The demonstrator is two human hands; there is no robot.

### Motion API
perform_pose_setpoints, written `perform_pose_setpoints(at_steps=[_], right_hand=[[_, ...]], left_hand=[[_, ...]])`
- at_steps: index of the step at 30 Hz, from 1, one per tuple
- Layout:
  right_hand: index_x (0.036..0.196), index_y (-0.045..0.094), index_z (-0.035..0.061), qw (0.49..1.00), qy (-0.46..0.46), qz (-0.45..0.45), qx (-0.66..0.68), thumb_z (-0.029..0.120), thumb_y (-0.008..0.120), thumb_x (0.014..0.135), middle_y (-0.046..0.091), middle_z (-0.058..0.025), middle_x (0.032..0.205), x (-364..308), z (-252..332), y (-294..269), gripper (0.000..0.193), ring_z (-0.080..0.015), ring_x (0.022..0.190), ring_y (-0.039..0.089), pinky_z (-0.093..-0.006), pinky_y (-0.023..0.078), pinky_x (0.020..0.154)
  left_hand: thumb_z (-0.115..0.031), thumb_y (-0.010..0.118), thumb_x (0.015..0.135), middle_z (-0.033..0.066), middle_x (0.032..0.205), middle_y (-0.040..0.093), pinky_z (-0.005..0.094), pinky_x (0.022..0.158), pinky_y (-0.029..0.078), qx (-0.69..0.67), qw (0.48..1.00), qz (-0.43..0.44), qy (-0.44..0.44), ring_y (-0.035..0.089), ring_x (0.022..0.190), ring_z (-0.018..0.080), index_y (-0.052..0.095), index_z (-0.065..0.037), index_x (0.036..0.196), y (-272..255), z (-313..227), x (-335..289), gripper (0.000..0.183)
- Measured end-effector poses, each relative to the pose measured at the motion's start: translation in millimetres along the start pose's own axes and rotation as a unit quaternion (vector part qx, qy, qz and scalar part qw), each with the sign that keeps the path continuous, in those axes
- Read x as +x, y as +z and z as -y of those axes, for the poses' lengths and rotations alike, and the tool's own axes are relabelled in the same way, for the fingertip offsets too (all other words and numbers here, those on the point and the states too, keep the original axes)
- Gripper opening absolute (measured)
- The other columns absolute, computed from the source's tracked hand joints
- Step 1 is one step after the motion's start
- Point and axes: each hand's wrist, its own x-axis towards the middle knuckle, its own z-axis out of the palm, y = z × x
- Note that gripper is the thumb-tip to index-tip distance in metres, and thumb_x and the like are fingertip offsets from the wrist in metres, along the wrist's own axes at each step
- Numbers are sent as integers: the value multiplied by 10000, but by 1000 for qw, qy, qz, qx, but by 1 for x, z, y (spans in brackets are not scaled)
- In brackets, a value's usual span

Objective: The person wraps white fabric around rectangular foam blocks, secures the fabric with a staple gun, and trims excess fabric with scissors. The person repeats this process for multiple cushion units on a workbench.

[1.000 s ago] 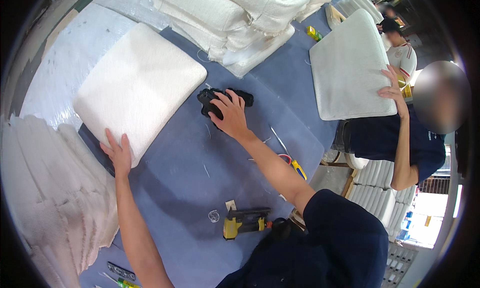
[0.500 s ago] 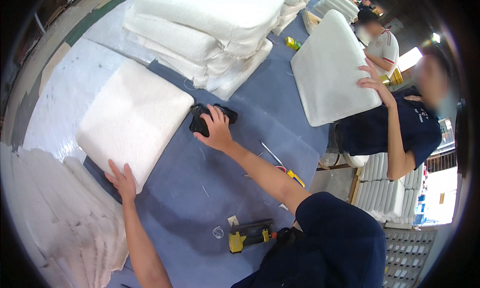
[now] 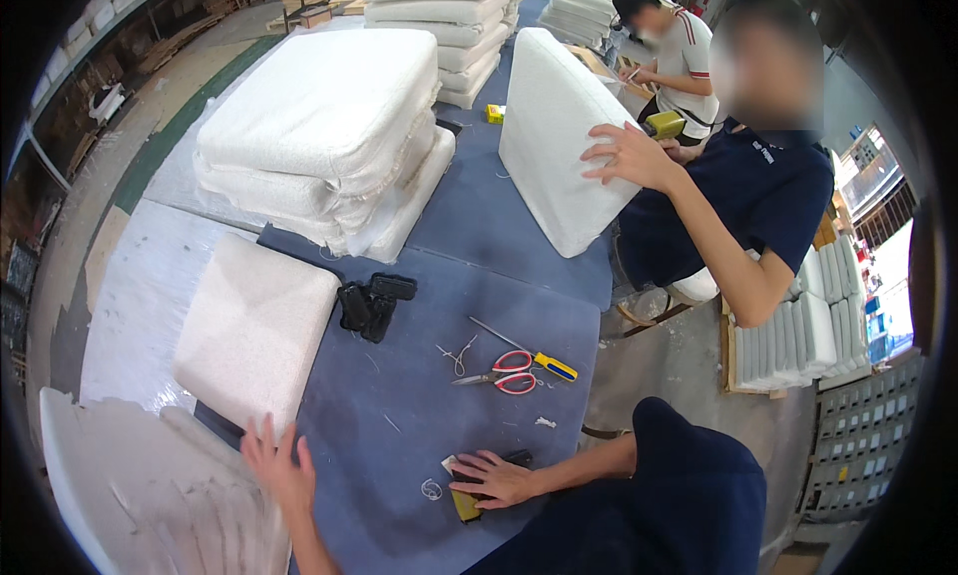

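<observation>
My left hand (image 3: 281,467), fingers spread, is at the near edge of a white fabric-covered cushion (image 3: 254,326) lying flat on the table; whether the fingertips touch it I cannot tell. My right hand (image 3: 491,478) is closed over the top of a yellow and black staple gun (image 3: 465,505), which lies near the table's front edge and is partly hidden by the hand. Several black blocky pieces (image 3: 371,306) lie in a heap beside the cushion's right side. A white coil (image 3: 431,489) sits left of the staple gun.
Red-handled scissors (image 3: 511,374) and a yellow-handled screwdriver (image 3: 554,366) lie on the blue table (image 3: 419,405). White cushions (image 3: 319,106) are stacked beyond. Draped white covers (image 3: 150,485) are at lower left. Across the table, a co-worker's hand (image 3: 629,156) steadies an upright cushion (image 3: 559,156).
My right hand has left the black pieces and come back to the staple gun. My left hand has drawn off the cushion's top to its near edge. The view has shifted.
</observation>
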Motion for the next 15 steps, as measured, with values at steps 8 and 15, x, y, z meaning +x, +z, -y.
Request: perform_pose_setpoints(at_steps=[8,15], right_hand=[[1645,456,135,997,-39,-45,-39,504,691,1002,285,-239,1767,-10,3,-5,778,-444,1615,292,-616,295,1239],[1569,533,132,981,105,-165,-5,374,748,965,303,-272,1732,-55,-20,-26,686,-493,1545,369,-651,383,1180]], left_hand=[[-286,716,996,110,1830,249,634,1307,201,387,889,-185,-158,242,1676,364,500,-283,1658,-223,91,-72,697],[-296,826,909,129,1816,245,687,1243,278,402,872,-146,-236,273,1643,384,478,-366,1646,-277,71,-72,818]])
